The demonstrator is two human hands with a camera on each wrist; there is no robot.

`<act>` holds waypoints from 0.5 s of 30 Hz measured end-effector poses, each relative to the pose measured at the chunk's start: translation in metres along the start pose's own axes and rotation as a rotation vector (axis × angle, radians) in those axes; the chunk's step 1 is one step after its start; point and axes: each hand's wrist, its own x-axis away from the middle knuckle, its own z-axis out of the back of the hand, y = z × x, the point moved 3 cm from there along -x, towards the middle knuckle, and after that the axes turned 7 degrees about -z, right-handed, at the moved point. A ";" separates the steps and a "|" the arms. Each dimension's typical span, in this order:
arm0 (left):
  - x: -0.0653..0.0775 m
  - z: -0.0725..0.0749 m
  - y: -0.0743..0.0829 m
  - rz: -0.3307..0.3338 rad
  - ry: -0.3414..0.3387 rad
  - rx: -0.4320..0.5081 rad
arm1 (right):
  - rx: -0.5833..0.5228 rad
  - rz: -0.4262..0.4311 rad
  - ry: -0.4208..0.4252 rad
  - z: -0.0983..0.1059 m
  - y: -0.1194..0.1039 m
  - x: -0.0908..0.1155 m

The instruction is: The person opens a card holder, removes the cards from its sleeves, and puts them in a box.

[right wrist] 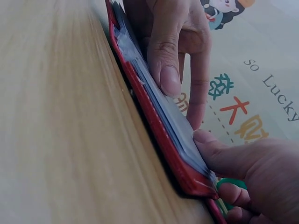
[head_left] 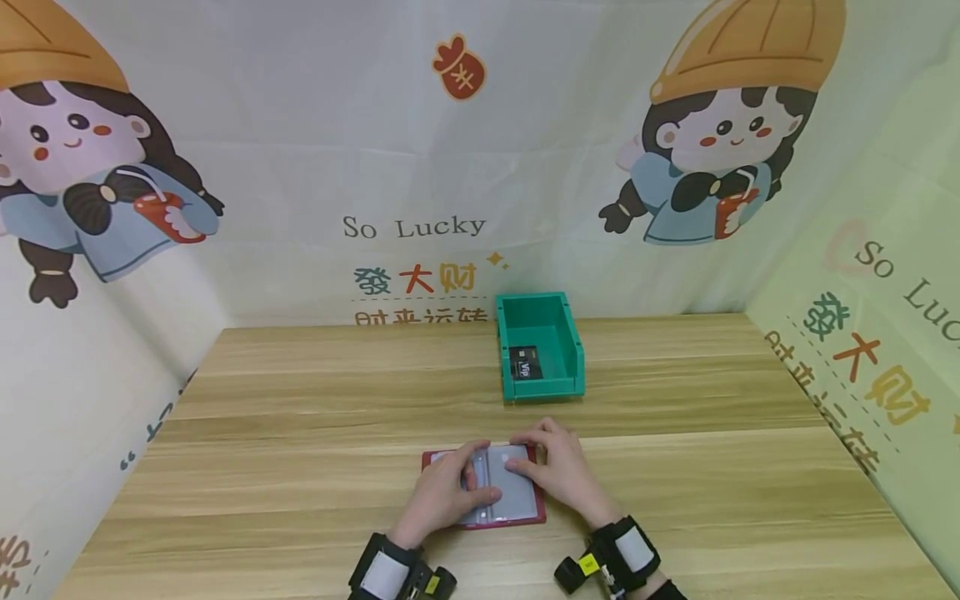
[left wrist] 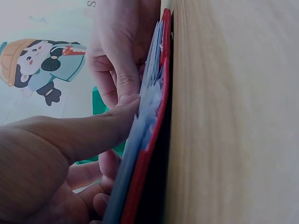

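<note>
A card holder [head_left: 517, 487] with a red cover and clear plastic sleeves lies spread open on the table, its sleeves standing in a layered stack in the wrist views. My left hand [head_left: 444, 492] rests over its left page, the thumb [left wrist: 110, 126] extended onto the sleeves near the middle fold. At the far right corner my right hand [head_left: 558, 467] pinches the holder's edge, with the thumb [right wrist: 219, 151] on the top sleeve and fingertips [right wrist: 233, 193] by the red cover. Part of the left page is hidden under my left hand.
A green bin [head_left: 543, 387] stands beyond the holder, near the back of the table [head_left: 300, 417]. Inside it leans a black card [head_left: 525, 363] marked "Vip". Printed cloth [head_left: 300, 167] hangs behind the table and along its sides.
</note>
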 end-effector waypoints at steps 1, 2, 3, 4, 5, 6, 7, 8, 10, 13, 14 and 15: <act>0.000 0.000 0.000 0.001 -0.001 0.000 | -0.001 0.000 0.006 0.000 0.000 0.000; 0.000 0.000 0.000 0.000 -0.002 0.002 | 0.000 -0.003 0.013 -0.001 0.000 0.000; 0.000 -0.001 0.000 0.003 -0.006 0.000 | -0.001 -0.005 0.018 -0.001 0.000 0.001; 0.000 -0.001 0.000 0.003 -0.007 0.000 | -0.001 -0.006 0.025 -0.002 0.000 0.001; 0.000 -0.001 -0.001 0.003 -0.008 0.001 | -0.001 -0.007 0.032 -0.002 0.000 0.001; 0.000 -0.001 -0.001 0.001 -0.008 0.003 | -0.002 -0.008 0.040 -0.002 0.001 0.001; 0.000 -0.001 -0.001 0.001 -0.009 0.002 | -0.001 -0.002 0.050 -0.003 0.001 0.001; 0.000 0.000 0.000 0.000 -0.009 0.003 | -0.001 0.002 0.057 -0.003 0.001 0.001; 0.000 0.000 0.000 -0.001 -0.007 0.003 | -0.009 0.007 0.071 -0.003 0.001 0.002; 0.000 0.000 0.000 -0.001 -0.004 0.006 | -0.021 0.022 0.089 -0.003 0.002 0.003; 0.000 0.001 0.000 0.001 -0.003 0.009 | -0.030 0.022 0.094 -0.003 0.002 0.003; 0.000 0.001 0.000 0.000 -0.002 0.010 | -0.042 0.021 0.097 -0.003 0.002 0.003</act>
